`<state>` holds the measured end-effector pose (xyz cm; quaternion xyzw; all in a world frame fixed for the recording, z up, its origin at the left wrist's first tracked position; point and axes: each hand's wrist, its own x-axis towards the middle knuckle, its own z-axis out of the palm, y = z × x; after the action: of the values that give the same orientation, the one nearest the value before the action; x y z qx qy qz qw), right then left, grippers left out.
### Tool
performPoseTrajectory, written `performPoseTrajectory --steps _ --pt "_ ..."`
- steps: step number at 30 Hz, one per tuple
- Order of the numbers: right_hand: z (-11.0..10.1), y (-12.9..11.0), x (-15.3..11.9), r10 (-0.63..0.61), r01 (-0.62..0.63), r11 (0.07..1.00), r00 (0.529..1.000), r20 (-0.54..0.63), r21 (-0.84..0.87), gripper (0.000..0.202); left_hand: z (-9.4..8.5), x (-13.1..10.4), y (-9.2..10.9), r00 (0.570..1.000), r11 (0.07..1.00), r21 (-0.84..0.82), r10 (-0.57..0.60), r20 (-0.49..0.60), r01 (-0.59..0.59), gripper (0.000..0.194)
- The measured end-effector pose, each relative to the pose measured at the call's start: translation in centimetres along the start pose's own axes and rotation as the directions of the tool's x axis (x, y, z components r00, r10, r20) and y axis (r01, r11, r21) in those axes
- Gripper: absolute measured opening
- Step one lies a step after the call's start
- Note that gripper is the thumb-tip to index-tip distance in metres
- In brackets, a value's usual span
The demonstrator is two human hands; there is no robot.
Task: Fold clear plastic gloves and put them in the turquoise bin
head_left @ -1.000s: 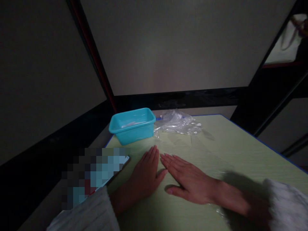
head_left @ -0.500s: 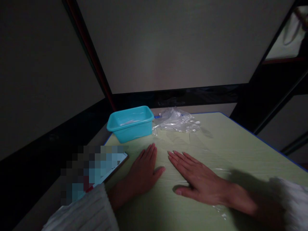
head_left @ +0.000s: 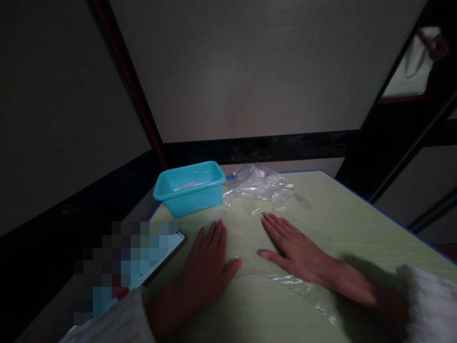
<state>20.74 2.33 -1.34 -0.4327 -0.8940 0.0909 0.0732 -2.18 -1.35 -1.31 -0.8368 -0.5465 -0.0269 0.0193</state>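
Clear plastic film — under right grip, near left grip — both flat, thumbs spread.

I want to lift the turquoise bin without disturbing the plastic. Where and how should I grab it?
Probably best by the near long rim, from the person's side: the turquoise bin stands upright and open, its lip flares outward, and nothing blocks that edge. Thumb outside, fingers inside. Avoid the right end, where crumpled plastic lies close.
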Motion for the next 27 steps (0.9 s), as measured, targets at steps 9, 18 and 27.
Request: performPoseTrajectory --steps 9,18,27 --pt "-1.5 -1.0 -0.4 -0.282 0.264 0.959 0.933 0.224 0.107 0.086 0.1 0.0 -0.2 0.975 0.994 -0.051 0.088 -0.205 -0.1 0.06" --pt "-2.1 -0.2 0.2 -0.317 0.302 0.947 0.935 0.162 0.111 0.083 1.3 0.4 -0.5 0.989 0.989 -0.116 0.076 -0.124 -0.091 0.059" --pt "-0.4 -1.8 0.5 -0.281 0.264 0.953 0.954 0.109 0.15 0.08 1.2 1.0 -0.5 0.998 0.994 -0.099 0.05 -0.031 -0.053 0.066"
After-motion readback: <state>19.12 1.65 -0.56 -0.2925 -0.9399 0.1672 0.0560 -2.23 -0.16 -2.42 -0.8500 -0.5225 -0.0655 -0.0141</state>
